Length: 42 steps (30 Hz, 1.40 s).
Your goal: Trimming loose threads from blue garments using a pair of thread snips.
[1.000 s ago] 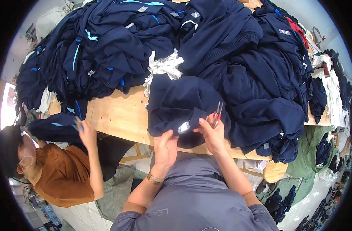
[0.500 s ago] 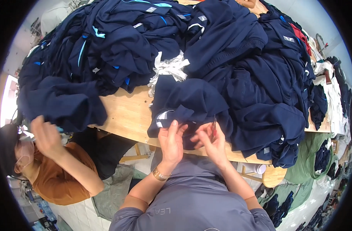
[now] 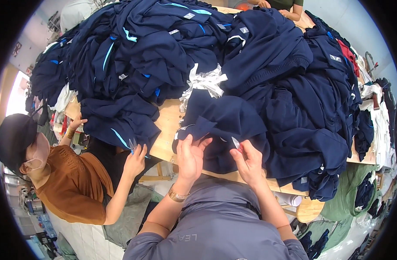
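Note:
A navy garment lies in front of me at the near edge of the wooden table, one flap raised. My left hand, palm up, has its thumb and fingertips at the edge of that flap and appears to pinch it. A bit of white trim shows beside the thumb. In my right hand are small thread snips with a red grip, closed in my fingers. Their pale blade points up and left over the cloth, apart from my left hand.
Large heaps of navy garments cover the table. White strips lie bunched beyond my garment. To my left a co-worker holds blue-handled snips over another navy garment. A wooden stool stands at lower right.
The garment flap has been lifted and shifted under my left fingers. My right hand has turned the snips so the blade points up-left. The co-worker's garment has come down onto the table.

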Available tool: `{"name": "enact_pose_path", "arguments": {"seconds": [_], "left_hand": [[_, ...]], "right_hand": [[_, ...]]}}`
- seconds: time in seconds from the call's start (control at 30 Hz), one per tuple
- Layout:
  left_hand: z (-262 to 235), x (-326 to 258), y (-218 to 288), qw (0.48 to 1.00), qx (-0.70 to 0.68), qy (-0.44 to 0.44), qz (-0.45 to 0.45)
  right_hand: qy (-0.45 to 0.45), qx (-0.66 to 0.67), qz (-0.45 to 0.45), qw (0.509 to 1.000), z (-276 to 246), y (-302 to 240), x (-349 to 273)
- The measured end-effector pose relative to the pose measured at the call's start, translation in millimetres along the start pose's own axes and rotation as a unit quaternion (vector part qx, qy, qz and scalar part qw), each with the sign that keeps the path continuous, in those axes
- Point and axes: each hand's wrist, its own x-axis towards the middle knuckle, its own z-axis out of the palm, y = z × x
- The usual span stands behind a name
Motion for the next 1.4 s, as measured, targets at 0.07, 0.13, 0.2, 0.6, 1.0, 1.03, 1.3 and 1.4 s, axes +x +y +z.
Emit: {"name": "enact_pose_path", "arguments": {"seconds": [0.07, 0.13, 0.2, 0.6, 1.0, 1.03, 1.3, 1.4], "left_hand": [[-1, 2, -2, 1.000, 0.001, -0.003, 0.013], [-5, 2, -5, 1.000, 0.002, -0.004, 0.025], [-11, 1, -5, 0.996, 0.080, -0.023, 0.039], [-20, 12, 11, 0.948, 0.274, -0.160, -0.007], [2, 6, 12, 0.994, -0.006, -0.022, -0.108], [3, 6, 12, 0.993, -0.014, -0.022, -0.115], [4, 1, 0, 0.997, 0.011, -0.028, -0.075], [6, -1, 0, 0.997, 0.007, -0.025, -0.078]], "right_hand": [[-0.017, -0.044, -0.004, 0.999, 0, -3, 2], [-0.005, -0.054, -0.027, 0.998, 1, -2, 4], [0.005, -0.064, -0.050, 0.997, 4, -1, 6], [-0.059, 0.104, -0.013, 0.993, 13, 13, 33], [-0.012, -0.024, -0.142, 0.990, 13, 0, 3], [-0.032, 0.009, -0.095, 0.995, 12, 0, 1], [0.049, 0.027, -0.013, 0.998, 6, 13, 5], [0.033, -0.028, -0.027, 0.999, -1, 5, 6]]}}
